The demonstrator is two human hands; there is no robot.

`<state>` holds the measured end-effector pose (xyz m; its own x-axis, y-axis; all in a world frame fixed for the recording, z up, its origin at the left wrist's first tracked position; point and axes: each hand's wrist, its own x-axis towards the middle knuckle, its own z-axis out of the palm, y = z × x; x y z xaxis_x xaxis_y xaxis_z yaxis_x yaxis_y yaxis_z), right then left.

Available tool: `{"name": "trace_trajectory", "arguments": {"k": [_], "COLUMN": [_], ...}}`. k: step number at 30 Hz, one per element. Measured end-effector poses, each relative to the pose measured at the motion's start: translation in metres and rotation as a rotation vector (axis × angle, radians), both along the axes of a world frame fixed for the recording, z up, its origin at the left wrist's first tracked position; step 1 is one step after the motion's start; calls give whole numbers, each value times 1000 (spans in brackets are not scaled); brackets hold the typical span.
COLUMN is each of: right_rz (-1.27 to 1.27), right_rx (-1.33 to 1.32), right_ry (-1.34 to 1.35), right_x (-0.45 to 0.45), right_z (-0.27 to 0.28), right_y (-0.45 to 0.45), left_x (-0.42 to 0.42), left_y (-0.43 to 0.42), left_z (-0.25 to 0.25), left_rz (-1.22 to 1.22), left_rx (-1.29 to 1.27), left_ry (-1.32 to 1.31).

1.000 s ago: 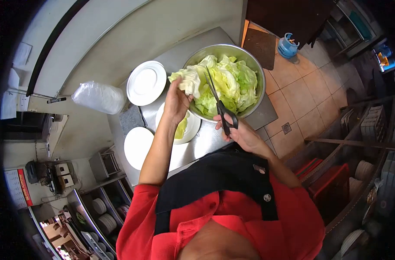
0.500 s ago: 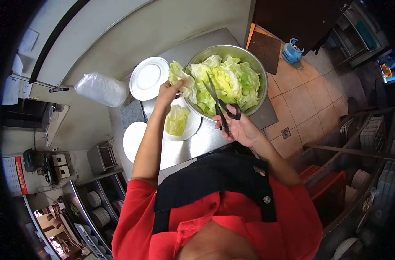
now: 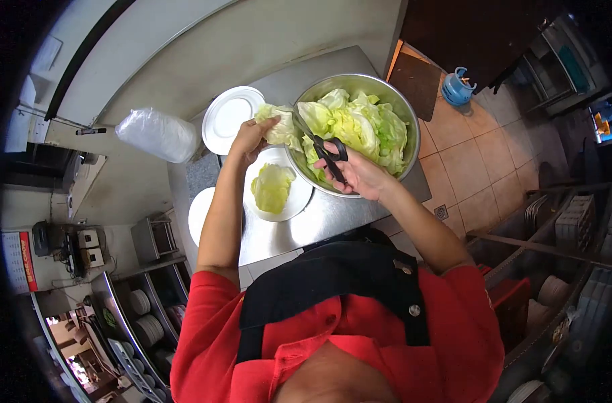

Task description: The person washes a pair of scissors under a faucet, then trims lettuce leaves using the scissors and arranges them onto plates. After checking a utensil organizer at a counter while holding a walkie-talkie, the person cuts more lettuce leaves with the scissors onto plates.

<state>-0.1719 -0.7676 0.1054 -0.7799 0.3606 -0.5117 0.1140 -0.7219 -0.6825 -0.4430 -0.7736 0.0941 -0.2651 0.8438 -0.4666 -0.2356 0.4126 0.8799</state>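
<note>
Pale lettuce leaves fill a large steel bowl (image 3: 413, 144) on the metal table. My left hand (image 3: 251, 138) pinches a lettuce leaf (image 3: 279, 125) at the bowl's left rim. In my right hand (image 3: 356, 173) are black-handled scissors (image 3: 330, 156), their blades pointing up and left against the held leaf's right edge. Below my left hand, a white plate (image 3: 296, 203) bears one yellow-green lettuce piece (image 3: 272, 188).
Another white plate (image 3: 227, 114) lies behind my left hand, and a third (image 3: 200, 211) is partly behind my forearm. A clear plastic bag (image 3: 157, 134) sits at the left. A blue gas cylinder (image 3: 458, 87) stands on the tiled floor.
The scissors have moved left, from over the bowl to the held leaf. My left hand has shifted left with the leaf, uncovering the lettuce piece on the plate.
</note>
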Motion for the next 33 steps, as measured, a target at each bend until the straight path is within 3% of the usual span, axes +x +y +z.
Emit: {"name": "trace_trajectory", "arguments": {"k": [9, 11, 14, 18, 25, 30, 33], "right_rz": [34, -40, -141, -367, -63, -182, -271], "right_rx": [-19, 81, -9, -92, -198, 5, 80], "right_ry": [10, 53, 129, 167, 420, 473, 357], "right_x": [-16, -20, -19, 6, 50, 42, 48], "right_z": [-6, -13, -13, -8, -21, -25, -9], "right_y": [21, 19, 15, -15, -98, -106, -103], "left_x": [-7, 0, 0, 9, 33, 55, 68], "left_y": [-10, -16, -20, -31, -28, -26, -29], "left_z": [3, 16, 15, 38, 62, 58, 51], "left_rz": [-158, -213, -258, -208, 18, -15, -32], "left_rx": [-33, -69, -44, 48, 292, 318, 294], "left_ry": [-64, -85, -70, -112, -238, -336, -366]}}
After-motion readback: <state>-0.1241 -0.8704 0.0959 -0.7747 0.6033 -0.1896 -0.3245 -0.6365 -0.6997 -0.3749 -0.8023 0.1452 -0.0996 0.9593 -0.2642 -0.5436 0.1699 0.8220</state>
